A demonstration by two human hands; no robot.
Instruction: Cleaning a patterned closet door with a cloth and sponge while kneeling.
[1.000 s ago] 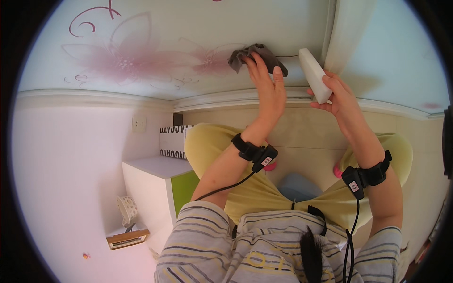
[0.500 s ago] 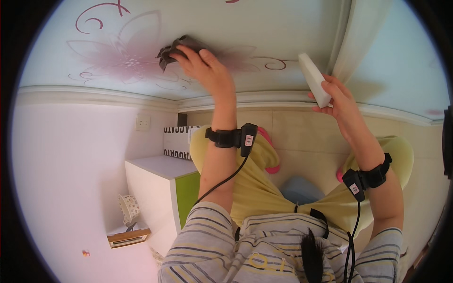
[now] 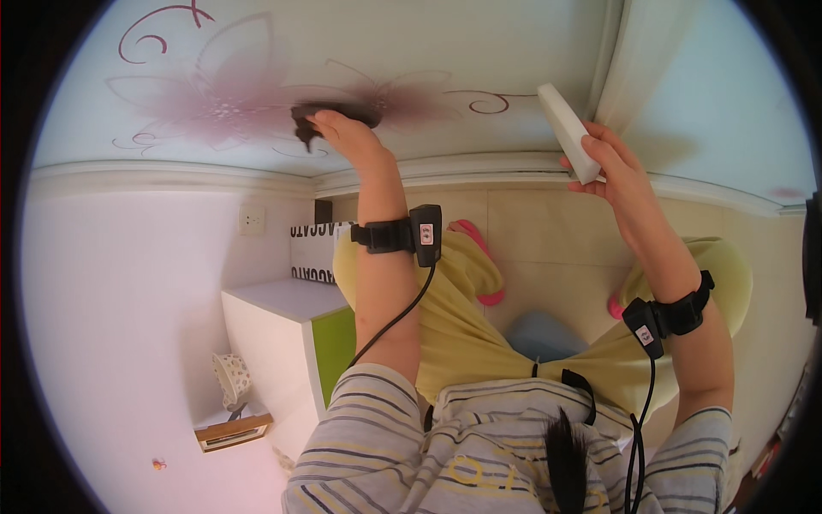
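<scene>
My left hand (image 3: 349, 141) holds a dark brown cloth (image 3: 336, 111) against a pale glass door panel (image 3: 505, 51) printed with pink flowers and dark red curls. The fingers lie over the cloth, and one loose corner hangs below them. In my right hand (image 3: 618, 167) is a white block (image 3: 567, 130), perhaps a sponge, gripped at its lower end between thumb and fingers. Its upper end points toward the panel; I cannot tell whether it touches.
A white door frame (image 3: 629, 68) and bottom rail (image 3: 445, 171) edge the panel. At left stand a white cabinet with a green side (image 3: 330, 347), a printed box (image 3: 312, 253) and a wall socket (image 3: 251, 220). A blue-grey seat (image 3: 544, 337) shows between my legs.
My left hand and the cloth have moved slightly down and left over the panel, the cloth now blurred and flatter. The right hand keeps its grip on the white block, almost unmoved.
</scene>
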